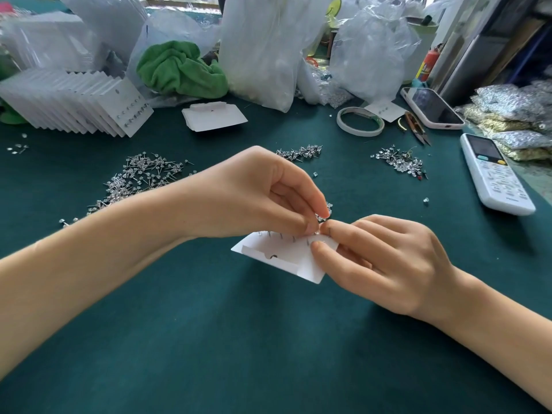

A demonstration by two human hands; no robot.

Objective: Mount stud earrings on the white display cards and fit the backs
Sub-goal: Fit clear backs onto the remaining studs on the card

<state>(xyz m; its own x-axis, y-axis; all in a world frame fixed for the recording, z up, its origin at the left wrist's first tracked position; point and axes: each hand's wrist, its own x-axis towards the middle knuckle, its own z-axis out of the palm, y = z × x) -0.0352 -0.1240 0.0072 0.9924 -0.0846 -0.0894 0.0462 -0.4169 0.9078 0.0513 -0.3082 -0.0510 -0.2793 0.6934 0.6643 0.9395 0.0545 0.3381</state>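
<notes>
A white display card (pixel 282 255) lies back side up, just above the green table, with several stud posts sticking out along its far edge. My right hand (pixel 385 264) grips the card's right end between thumb and fingers. My left hand (pixel 263 192) pinches a small stud earring (pixel 316 233) at the card's top right corner, fingertips meeting those of the right hand. Loose stud earrings lie in piles: a large pile (pixel 140 177) at the left, a small pile (pixel 300 152) behind my hands, and another pile (pixel 398 161) at the right.
A fanned row of finished cards (pixel 74 103) stands at back left, beside blank cards (pixel 213 116). A tape roll (pixel 360 121), snips (pixel 416 128), phone (pixel 431 107) and white remote (pixel 495 174) lie at the right. Plastic bags (pixel 265 46) and a green cloth (pixel 179 70) crowd the back.
</notes>
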